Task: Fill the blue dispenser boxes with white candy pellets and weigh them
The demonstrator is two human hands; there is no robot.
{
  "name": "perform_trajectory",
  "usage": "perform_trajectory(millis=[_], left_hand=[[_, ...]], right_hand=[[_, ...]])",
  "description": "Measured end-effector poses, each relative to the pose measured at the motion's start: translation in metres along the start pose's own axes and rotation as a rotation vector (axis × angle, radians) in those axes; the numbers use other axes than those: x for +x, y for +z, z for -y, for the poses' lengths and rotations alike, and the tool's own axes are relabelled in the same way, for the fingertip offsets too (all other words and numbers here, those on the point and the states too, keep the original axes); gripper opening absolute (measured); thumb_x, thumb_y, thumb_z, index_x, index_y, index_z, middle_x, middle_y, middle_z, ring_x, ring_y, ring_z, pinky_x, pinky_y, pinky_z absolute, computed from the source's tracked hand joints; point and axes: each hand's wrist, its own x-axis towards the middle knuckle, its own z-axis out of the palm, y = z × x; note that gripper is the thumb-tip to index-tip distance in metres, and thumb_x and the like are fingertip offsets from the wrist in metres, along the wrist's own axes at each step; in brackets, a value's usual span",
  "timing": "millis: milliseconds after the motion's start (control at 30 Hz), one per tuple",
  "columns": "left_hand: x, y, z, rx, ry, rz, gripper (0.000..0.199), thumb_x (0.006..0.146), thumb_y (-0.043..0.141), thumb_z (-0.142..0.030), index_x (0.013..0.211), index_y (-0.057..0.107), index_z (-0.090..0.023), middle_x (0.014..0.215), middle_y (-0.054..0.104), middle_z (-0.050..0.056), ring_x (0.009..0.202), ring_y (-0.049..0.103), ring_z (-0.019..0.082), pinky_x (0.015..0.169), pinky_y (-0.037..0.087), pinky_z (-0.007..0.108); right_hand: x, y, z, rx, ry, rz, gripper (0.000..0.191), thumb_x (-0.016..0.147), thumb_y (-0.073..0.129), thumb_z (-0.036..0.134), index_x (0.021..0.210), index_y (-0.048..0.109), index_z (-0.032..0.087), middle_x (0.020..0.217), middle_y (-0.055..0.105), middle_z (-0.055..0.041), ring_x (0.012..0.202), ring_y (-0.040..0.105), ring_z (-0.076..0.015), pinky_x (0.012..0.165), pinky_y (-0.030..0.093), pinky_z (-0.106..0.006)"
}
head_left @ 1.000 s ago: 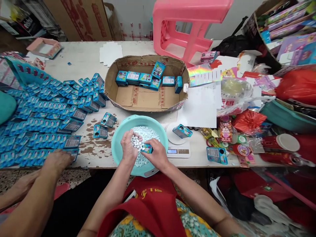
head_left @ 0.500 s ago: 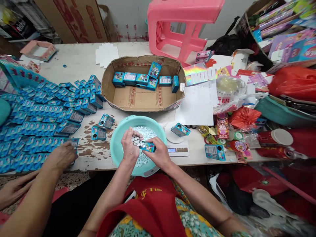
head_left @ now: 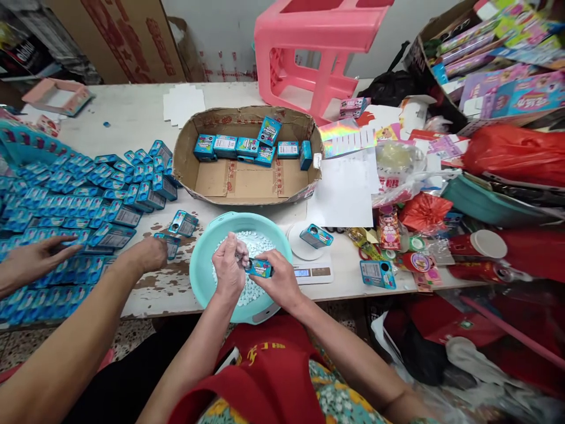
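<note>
Over a turquoise basin (head_left: pixel 199 280) of small white candies (head_left: pixel 251 293), my left hand (head_left: pixel 227 271) is cupped, fingers curled around a few of the candies. My right hand (head_left: pixel 282 280) grips a small blue candy box (head_left: pixel 260 268) from its right side. The box lies on its side with its dark round opening against my left fingers. Just right of the basin, another blue box rests tilted on the round plate of a white digital scale (head_left: pixel 315 274). How many candies my left palm holds is hidden.
Behind the basin stands a cut-down cardboard box (head_left: pixel 212 179) with several blue boxes. Many blue boxes (head_left: pixel 66 224) cover the left side. A co-worker's hand (head_left: pixel 148 253) touches a box there. Farther back is a pink stool (head_left: pixel 265 59); packets and a can crowd the right.
My left fingers have closed in, and fewer candies show in them. The box has come against my left fingers. The co-worker's hand has moved right to a loose box.
</note>
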Motion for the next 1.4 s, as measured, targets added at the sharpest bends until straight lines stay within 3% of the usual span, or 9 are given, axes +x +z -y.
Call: perform_trajectory(millis=[133,267,467,633,767,900,1033,1267,1400], left_hand=[[0.006,-0.002,-0.008,-0.098,-0.114,-0.01,0.043,0.08,0.061,-0.046,0.055,0.044,-0.016,0.048,0.041,-0.004,0.038,0.036,0.004,0.036,0.027,0.017],[0.028,-0.028,-0.003,-0.215,-0.286,-0.024,0.03,0.081,0.06,-0.044,0.071,0.053,-0.017,0.051,0.043,-0.005,0.038,0.037,0.004,0.035,0.028,0.015],[0.039,-0.071,0.052,0.177,-0.704,-0.075,0.008,0.077,0.062,-0.015,0.073,0.056,-0.012,0.06,0.054,0.0,0.044,0.049,0.006,0.037,0.035,0.014],[0.029,-0.077,0.069,0.23,-0.704,0.072,0.01,0.073,0.064,-0.012,0.082,0.061,-0.011,0.063,0.055,0.001,0.048,0.051,0.007,0.039,0.037,0.014],[0.033,-0.065,0.064,0.265,-0.718,0.147,0.016,0.068,0.068,-0.013,0.083,0.062,-0.012,0.075,0.06,0.003,0.061,0.059,0.009,0.053,0.047,0.018],[0.034,-0.044,0.064,0.531,-0.742,0.275,0.025,0.069,0.072,-0.027,0.087,0.064,-0.01,0.072,0.059,0.002,0.055,0.054,0.007,0.047,0.042,0.016],[0.035,-0.015,0.062,0.582,-0.723,0.43,0.029,0.071,0.071,-0.032,0.09,0.062,-0.013,0.066,0.056,0.0,0.051,0.049,0.006,0.043,0.036,0.017],[0.043,0.04,0.054,0.493,-0.661,0.536,0.032,0.069,0.071,-0.028,0.094,0.062,-0.01,0.071,0.056,0.001,0.055,0.05,0.007,0.047,0.038,0.019],[0.043,0.083,0.056,0.626,-0.548,0.629,0.027,0.07,0.069,-0.03,0.087,0.056,-0.013,0.063,0.053,-0.001,0.045,0.042,0.005,0.04,0.024,0.018]], right_hand=[[0.001,0.002,-0.009,0.064,0.035,-0.016,0.031,0.067,0.073,0.02,0.095,0.061,0.023,0.09,0.062,-0.0021,0.088,0.059,-0.0199,0.079,0.047,-0.033],[-0.006,-0.009,-0.01,0.169,0.08,-0.04,0.033,0.065,0.077,0.023,0.095,0.062,0.023,0.093,0.062,-0.002,0.09,0.06,-0.0192,0.081,0.048,-0.032],[-0.044,-0.056,-0.001,0.247,0.188,-0.13,0.035,0.063,0.079,0.024,0.094,0.063,0.023,0.093,0.062,-0.002,0.088,0.061,-0.0187,0.078,0.049,-0.031],[-0.089,-0.103,-0.023,0.219,0.338,-0.29,0.034,0.066,0.077,0.031,0.096,0.063,0.022,0.096,0.063,-0.0031,0.087,0.061,-0.0196,0.078,0.05,-0.032],[-0.121,-0.138,-0.051,0.096,0.46,-0.443,0.032,0.068,0.074,0.034,0.095,0.063,0.02,0.097,0.062,-0.0044,0.088,0.06,-0.0204,0.079,0.048,-0.033],[-0.139,-0.157,-0.073,0.046,0.577,-0.545,0.037,0.067,0.073,0.039,0.097,0.063,0.019,0.095,0.064,-0.0047,0.088,0.059,-0.0218,0.081,0.047,-0.036],[-0.143,-0.164,-0.084,0.088,0.671,-0.567,0.043,0.066,0.073,0.043,0.099,0.062,0.018,0.091,0.065,-0.0048,0.083,0.06,-0.0214,0.078,0.048,-0.036],[-0.144,-0.167,-0.1,0.17,0.681,-0.56,0.046,0.064,0.074,0.044,0.099,0.062,0.017,0.092,0.067,-0.006,0.084,0.06,-0.0223,0.078,0.048,-0.037],[-0.145,-0.172,-0.105,0.179,0.689,-0.551,0.046,0.064,0.074,0.043,0.1,0.062,0.017,0.093,0.068,-0.0071,0.084,0.061,-0.0232,0.079,0.048,-0.038]])
